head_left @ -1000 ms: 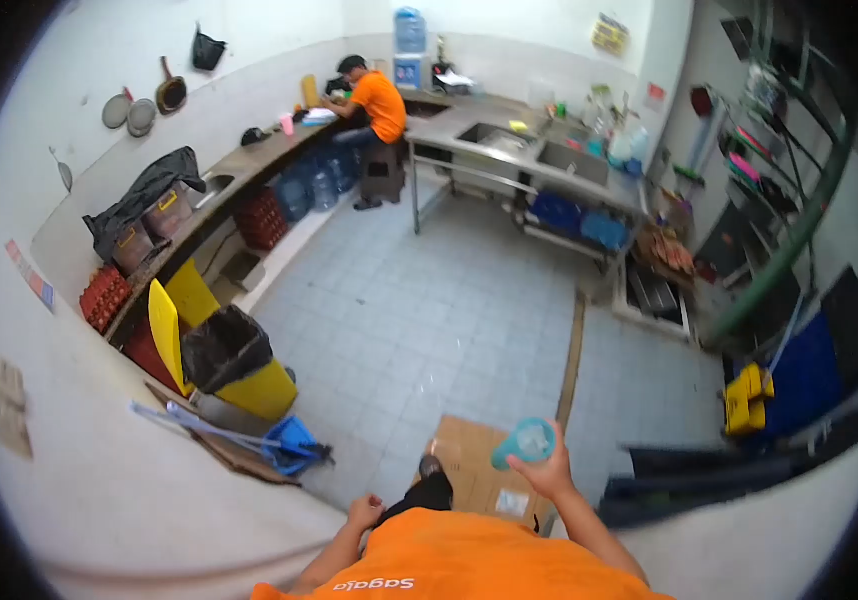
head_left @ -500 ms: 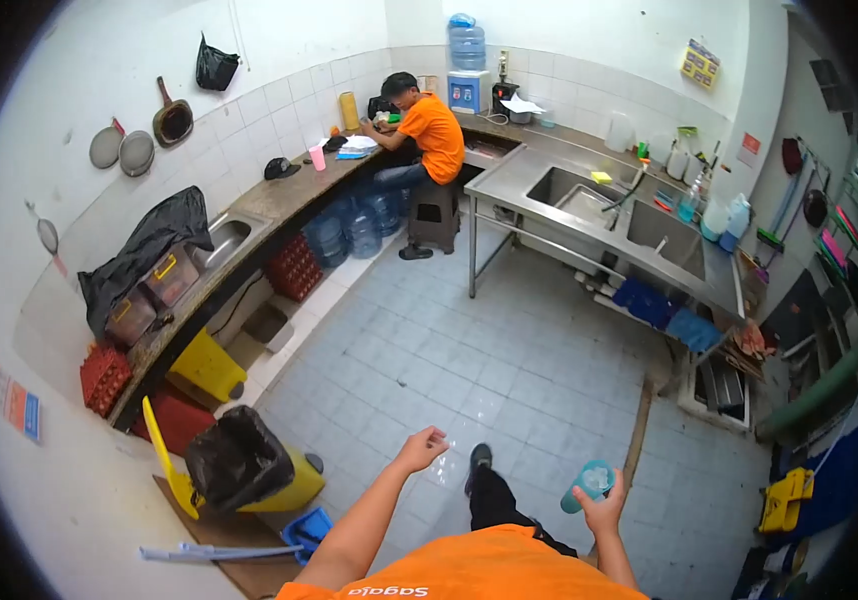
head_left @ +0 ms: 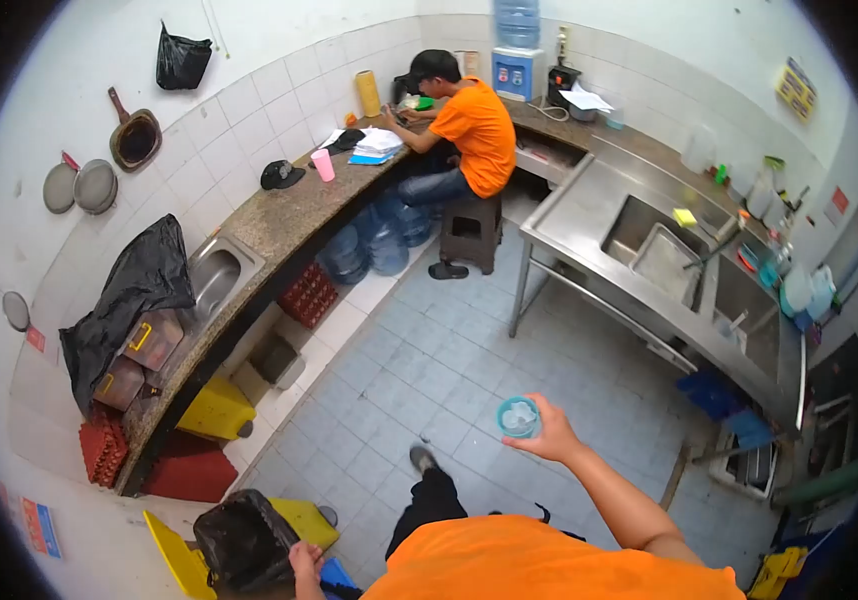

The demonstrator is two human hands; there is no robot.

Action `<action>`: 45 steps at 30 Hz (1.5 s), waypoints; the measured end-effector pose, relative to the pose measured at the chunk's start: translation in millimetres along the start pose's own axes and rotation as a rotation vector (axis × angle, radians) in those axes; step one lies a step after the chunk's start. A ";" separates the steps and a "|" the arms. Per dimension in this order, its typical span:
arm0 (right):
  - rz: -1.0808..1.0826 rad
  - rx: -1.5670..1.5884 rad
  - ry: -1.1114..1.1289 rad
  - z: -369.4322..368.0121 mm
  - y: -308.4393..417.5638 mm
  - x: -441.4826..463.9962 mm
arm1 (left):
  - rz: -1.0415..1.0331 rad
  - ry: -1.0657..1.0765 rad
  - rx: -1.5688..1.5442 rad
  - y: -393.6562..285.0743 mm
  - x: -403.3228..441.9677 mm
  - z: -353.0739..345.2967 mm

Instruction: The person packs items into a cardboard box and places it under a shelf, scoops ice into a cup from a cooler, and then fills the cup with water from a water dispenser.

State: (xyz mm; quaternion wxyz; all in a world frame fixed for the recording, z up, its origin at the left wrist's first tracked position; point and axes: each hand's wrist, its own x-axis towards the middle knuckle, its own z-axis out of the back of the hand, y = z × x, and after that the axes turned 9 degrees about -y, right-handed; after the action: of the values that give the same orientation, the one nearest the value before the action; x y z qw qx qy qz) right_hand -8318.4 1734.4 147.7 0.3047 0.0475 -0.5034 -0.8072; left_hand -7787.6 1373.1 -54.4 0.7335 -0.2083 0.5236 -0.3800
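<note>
My right hand [head_left: 549, 432] is wrapped round a teal cup [head_left: 519, 418] with ice in it, held upright over the tiled floor. Low at the left, my left hand [head_left: 306, 560] hangs beside a yellow bin [head_left: 304, 522] with a black liner; its fingers are too small and partly hidden to tell what they do. A pink cup [head_left: 323, 165] stands on the stone counter [head_left: 274, 215], near a black cap [head_left: 281, 175] and papers [head_left: 376, 145].
A person [head_left: 476, 135] in orange sits on a stool [head_left: 471, 235] at the counter. The steel sink unit [head_left: 589, 215] juts in at the right, with a water dispenser [head_left: 517, 72] behind. Tiled floor [head_left: 449, 340] lies ahead.
The view has moved forward into the room. My right hand has carried the teal cup up and forward. My left hand has dropped lower, beside the yellow bin.
</note>
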 end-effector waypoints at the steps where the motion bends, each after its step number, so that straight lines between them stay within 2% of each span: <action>1: 0.037 -0.007 0.010 -12.5 -0.1 32.0 | 0.039 -0.024 0.178 11.9 23.7 -3.9; 2: 0.068 -0.015 0.018 -23.6 -0.3 61.9 | 0.080 -0.047 0.362 21.5 47.7 -14.5; 4: 0.082 -0.021 0.005 -45.0 -2.8 108.6 | 0.082 0.089 0.520 26.3 69.1 -49.0; 6: 0.071 -0.027 -0.044 -64.0 -8.0 148.8 | 0.078 0.264 0.779 15.0 84.8 -114.8; 8: -0.038 -0.048 -0.028 -73.3 -16.6 185.6 | -0.061 0.520 1.104 -12.8 110.7 -197.4; 11: -0.107 -0.114 -0.020 -68.2 -30.4 232.6 | -0.557 0.884 1.488 -85.7 157.3 -350.5; 12: -0.112 -0.134 -0.027 -64.5 -35.8 252.2 | -0.799 0.922 1.514 -122.0 170.0 -411.1; 13: -0.136 -0.151 -0.059 -60.3 -36.1 271.9 | -1.210 0.920 1.437 -162.1 184.9 -462.7; 14: -0.160 -0.163 -0.095 -55.1 -34.5 291.8 | -0.948 0.851 1.187 -266.7 116.7 -488.7; 15: -0.182 -0.173 -0.134 -51.4 -39.4 309.8 | -1.065 0.773 0.986 -289.4 141.0 -537.0; 16: -0.204 -0.156 -0.199 -50.9 -51.7 324.2 | -0.968 0.755 0.864 -350.1 121.7 -570.6; 18: -0.256 -0.126 -0.278 -49.3 -69.8 360.0 | -0.847 0.753 0.670 -424.6 139.2 -652.4; 21: -0.303 -0.099 -0.361 -49.2 -104.1 419.3 | -0.973 0.656 0.555 -522.8 138.0 -729.3; 24: -0.314 -0.042 -0.404 -49.7 -150.3 480.3 | -0.951 0.668 0.343 -551.4 164.9 -782.5; 27: -0.330 -0.038 -0.426 -40.0 -178.4 552.5 | -0.750 0.672 0.466 -549.2 174.6 -797.0; 29: -0.330 -0.004 -0.430 -29.1 -201.9 605.7 | -0.728 0.726 0.436 -544.1 180.4 -805.1; 35: -0.312 -0.068 -0.479 17.5 -228.2 760.1 | -0.741 0.718 0.465 -608.0 100.1 -854.6; 38: -0.305 -0.088 -0.598 27.2 -247.7 819.0 | -0.920 0.817 0.361 -642.8 78.6 -921.3; 40: -0.285 -0.156 -0.665 35.6 -270.7 851.2 | -1.075 0.879 0.440 -693.9 38.1 -984.4; 45: -0.242 -0.149 -0.857 58.7 -297.3 936.5 | -1.207 1.224 0.221 -832.5 -68.1 -1098.0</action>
State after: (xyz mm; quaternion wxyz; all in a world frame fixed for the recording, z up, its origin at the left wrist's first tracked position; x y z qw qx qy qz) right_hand -9231.3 1366.4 141.8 -0.0250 -0.2546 -0.5156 -0.8178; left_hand -9098.5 1007.6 172.1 0.0115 -0.1370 0.5863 -0.7983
